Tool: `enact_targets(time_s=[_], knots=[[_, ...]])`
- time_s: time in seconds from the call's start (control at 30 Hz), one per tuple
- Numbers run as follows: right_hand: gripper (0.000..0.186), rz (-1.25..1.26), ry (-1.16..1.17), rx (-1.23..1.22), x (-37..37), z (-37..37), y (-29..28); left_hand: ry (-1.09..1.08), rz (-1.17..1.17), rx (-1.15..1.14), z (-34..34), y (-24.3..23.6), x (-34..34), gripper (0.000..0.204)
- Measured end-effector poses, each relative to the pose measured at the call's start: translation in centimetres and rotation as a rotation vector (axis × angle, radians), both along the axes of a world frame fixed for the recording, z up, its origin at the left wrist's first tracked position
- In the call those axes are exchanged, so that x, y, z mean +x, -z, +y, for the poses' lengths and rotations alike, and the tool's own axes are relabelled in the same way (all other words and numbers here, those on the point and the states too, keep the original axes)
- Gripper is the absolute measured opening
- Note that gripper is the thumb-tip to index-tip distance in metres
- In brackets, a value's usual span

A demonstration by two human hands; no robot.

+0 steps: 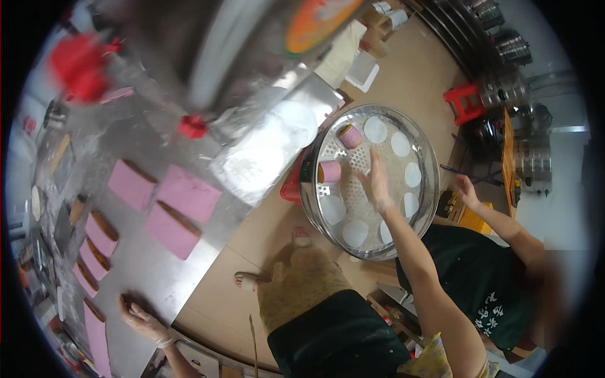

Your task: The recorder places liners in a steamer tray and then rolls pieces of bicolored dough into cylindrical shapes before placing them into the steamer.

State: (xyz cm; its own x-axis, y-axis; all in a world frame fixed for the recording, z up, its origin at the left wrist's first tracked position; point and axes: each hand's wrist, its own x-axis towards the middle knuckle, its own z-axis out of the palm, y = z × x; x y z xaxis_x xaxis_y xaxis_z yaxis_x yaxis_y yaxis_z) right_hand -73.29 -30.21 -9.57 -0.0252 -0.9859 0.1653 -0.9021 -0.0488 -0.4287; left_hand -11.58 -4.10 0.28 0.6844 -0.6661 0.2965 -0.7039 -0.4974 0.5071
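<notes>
My right hand (376, 183) reaches over a round metal steamer tray (435, 189) with perforated holes. Its fingers are stretched and the thumb stands apart, with nothing seen in it. Two pink dough rolls with brown layers, the upper roll (351, 136) and the lower roll (329, 171), sit at the tray's left side. Several white paper rounds (376, 129) lie around the tray. On the left, my left hand (145, 321), in a clear glove, rests open by the table's near edge. Close by are a long pink dough strip (96, 337) and several pink dough slabs (172, 230) with brown edges.
The metal table (189, 283) spans the left. A large blurred machine (220, 50) with red knobs (192, 126) stands above it. A co-worker in a dark green apron (466, 277) stands at right, one hand (466, 192) near a pen. A red stool (465, 104) stands behind.
</notes>
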Motion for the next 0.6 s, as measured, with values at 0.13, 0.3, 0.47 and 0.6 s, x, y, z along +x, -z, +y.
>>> enact_targets(time_s=[0.13, 0.3, 0.47, 0.6], knots=[[0.073, -0.182, 0.029, 0.155, 5.0, 12.2, -5.4, 0.067, 0.081, -0.1, 0.8, 0.9, 1.0, 0.042], [0.066, -0.788, 0.105, 0.541, 14.0, 21.9, -13.7, 0.053, 0.195, -0.195, 0.4, 0.3, -0.1, 0.046], [0.092, -1.714, -0.116, 0.807, 23.2, 22.5, -20.5, 0.147, 0.201, -0.139, 3.0, 1.9, 1.6, 0.049], [0.09, -1.946, -0.184, 0.927, 28.8, 23.1, -23.0, 0.241, 0.115, -0.128, 7.7, 2.3, 3.5, 0.052]])
